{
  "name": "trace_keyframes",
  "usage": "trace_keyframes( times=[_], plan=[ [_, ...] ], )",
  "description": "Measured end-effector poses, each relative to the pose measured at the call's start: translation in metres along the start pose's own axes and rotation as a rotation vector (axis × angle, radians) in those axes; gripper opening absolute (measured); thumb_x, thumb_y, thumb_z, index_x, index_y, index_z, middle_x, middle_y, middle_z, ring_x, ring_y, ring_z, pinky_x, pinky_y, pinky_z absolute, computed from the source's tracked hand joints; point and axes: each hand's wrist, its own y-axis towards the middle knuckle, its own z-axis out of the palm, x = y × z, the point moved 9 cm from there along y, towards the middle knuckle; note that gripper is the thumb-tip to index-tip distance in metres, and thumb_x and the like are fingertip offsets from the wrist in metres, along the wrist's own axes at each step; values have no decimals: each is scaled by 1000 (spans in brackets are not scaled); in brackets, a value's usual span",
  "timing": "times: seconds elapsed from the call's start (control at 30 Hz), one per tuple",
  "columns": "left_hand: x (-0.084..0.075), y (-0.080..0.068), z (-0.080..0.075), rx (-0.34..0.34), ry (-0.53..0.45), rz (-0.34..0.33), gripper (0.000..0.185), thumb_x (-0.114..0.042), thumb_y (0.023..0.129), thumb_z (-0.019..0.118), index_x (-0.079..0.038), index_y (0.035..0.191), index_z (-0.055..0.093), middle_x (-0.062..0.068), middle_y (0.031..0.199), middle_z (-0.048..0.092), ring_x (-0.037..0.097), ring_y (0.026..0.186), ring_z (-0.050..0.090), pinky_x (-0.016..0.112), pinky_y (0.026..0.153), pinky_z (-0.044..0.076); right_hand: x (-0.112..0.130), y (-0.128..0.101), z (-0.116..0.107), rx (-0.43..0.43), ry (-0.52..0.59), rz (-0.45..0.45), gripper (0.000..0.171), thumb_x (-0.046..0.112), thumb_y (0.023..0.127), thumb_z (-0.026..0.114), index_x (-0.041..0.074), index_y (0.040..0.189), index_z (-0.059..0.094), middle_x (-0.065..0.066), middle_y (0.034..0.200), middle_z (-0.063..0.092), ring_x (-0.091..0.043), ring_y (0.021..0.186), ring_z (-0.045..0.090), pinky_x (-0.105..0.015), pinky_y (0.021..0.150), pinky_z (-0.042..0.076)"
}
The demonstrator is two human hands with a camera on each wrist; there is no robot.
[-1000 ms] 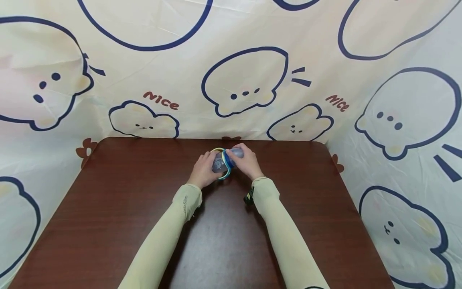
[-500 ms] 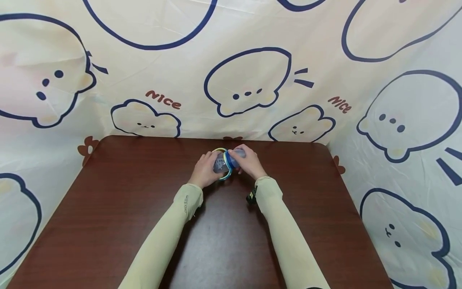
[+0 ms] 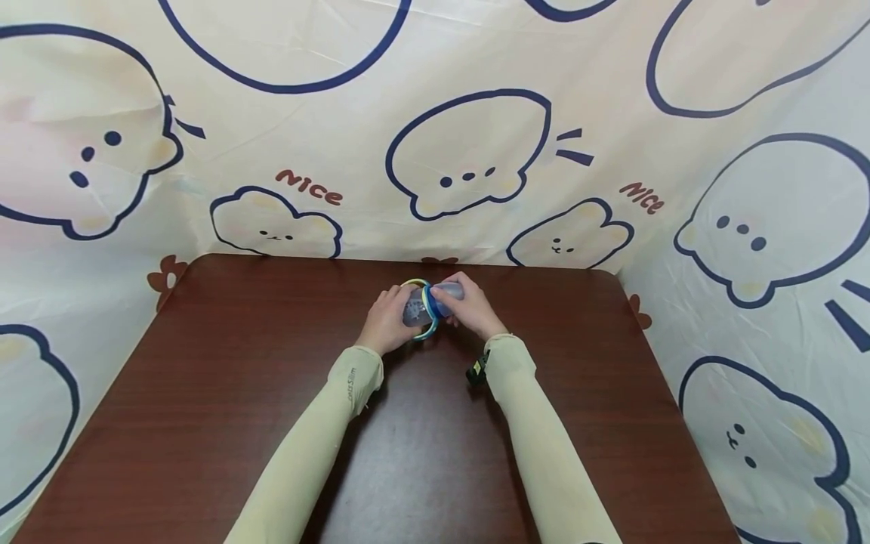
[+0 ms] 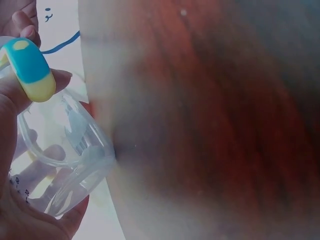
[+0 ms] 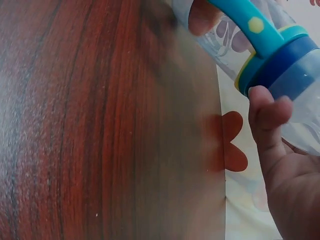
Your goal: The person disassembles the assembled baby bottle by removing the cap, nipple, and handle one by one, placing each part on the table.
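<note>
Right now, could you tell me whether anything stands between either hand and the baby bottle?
Nothing visible does: the left hand grips the baby bottle by its clear body, and the right hand grips its capped end.

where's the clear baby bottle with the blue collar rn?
Head view: the clear baby bottle lies sideways between left hand and right hand, above the brown table's far-centre edge.

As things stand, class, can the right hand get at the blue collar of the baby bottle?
Probably yes: the right hand already grips the cap end of the bottle, its thumb beside the blue collar. The left hand holds only the clear body.
</note>
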Motion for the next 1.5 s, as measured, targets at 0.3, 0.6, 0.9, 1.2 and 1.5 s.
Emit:
trace_keyframes(
  times=[0.3, 0.6, 0.9, 1.2, 1.5],
  plan=[
    [1, 0, 1, -6, 3, 10, 82, -23, 76, 91, -14, 146, 49, 13, 130, 57, 33, 117, 52, 55, 101, 47, 1, -1, 0, 29, -22, 15, 45, 48, 99, 66, 18, 130, 53, -16, 123, 56, -27, 75, 62, -33, 64, 56],
    [-2, 1, -1, -11, -3, 7, 81, -21, 76, 91, -15, 146, 50, 11, 131, 58, 36, 119, 53, 57, 103, 46, -2, 4, -2, 40, -14, -12, 42, 44, 100, 66, 16, 129, 53, -14, 130, 54, -30, 97, 59, -36, 70, 57],
    [-2, 1, 2, -16, 14, 23, 79, -19, 74, 93, -17, 143, 52, 10, 131, 59, 36, 120, 54, 56, 104, 45, -5, 1, 1, 62, 15, -17, 43, 43, 101, 65, 14, 130, 52, -16, 134, 53, -32, 107, 56, -34, 71, 57],
    [-7, -1, -1, -16, 32, 23, 78, -18, 74, 92, -15, 142, 53, 10, 129, 60, 37, 119, 54, 56, 104, 45, -9, 0, 2, 65, 15, -15, 39, 42, 102, 64, 16, 129, 52, -15, 133, 53, -32, 107, 56, -34, 72, 57],
    [-8, 0, -1, 9, 23, 7, 78, -20, 75, 92, -16, 143, 53, 9, 128, 60, 34, 115, 53, 55, 103, 47, -5, 0, -1, 55, -16, -55, 41, 40, 100, 68, 16, 129, 52, -15, 131, 55, -33, 105, 58, -43, 77, 59]
  ],
)
